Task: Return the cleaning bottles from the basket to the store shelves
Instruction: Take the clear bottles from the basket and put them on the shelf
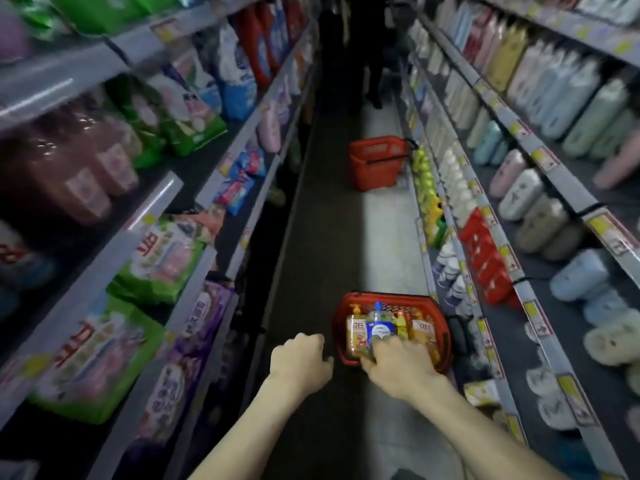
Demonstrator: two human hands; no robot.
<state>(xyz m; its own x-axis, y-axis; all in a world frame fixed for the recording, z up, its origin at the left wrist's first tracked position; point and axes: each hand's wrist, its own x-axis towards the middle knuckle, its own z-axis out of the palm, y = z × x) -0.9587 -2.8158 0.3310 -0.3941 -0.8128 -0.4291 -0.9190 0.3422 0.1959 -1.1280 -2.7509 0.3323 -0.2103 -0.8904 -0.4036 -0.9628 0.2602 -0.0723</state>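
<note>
A red basket (443, 327) stands on the aisle floor beside the right-hand shelves. Several cleaning bottles lie in it: an orange pump bottle (355, 332), a clear bottle with a blue cap and blue label (379, 323), and more orange bottles (422, 332). My right hand (398, 365) reaches into the basket and its fingers curl round the lower end of the blue-capped bottle. My left hand (299, 356) hovers just left of the basket with its fingers curled, holding nothing.
Shelves line both sides of a narrow aisle: bagged detergent refills (162, 258) on the left, rows of bottles (519, 195) on the right. A second red basket (377, 162) stands farther down the aisle. A person's dark legs (372, 81) are at the far end.
</note>
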